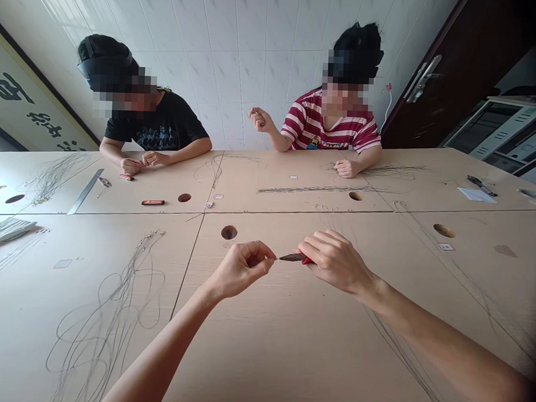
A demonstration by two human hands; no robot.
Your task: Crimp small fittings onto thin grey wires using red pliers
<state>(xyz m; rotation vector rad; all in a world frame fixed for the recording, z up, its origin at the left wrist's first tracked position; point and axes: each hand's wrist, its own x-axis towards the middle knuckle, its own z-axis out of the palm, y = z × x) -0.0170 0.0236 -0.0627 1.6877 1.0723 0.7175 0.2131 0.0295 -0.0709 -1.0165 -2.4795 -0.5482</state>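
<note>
Near the middle of the table, my right hand [334, 259] is wrapped round pliers [293, 257] with red handles and dark, narrow jaws. The jaws point left and meet the fingertips of my left hand [244, 267]. Thumb and forefinger of that hand are pinched together on something too small to make out. Thin grey cords [401, 352] run under my right forearm toward the front edge. To the left of my hands lies a loose, looping bundle of similar cords [124, 301], with small metal bits at its far end.
Across the table sit two people, one in a black shirt [159, 124], one in a striped shirt [306, 123]. A metal ruler [86, 192], a red-and-black tube [153, 203], a pen [482, 185] and more cords [312, 189] lie about. Round holes [229, 232] pierce the tabletop.
</note>
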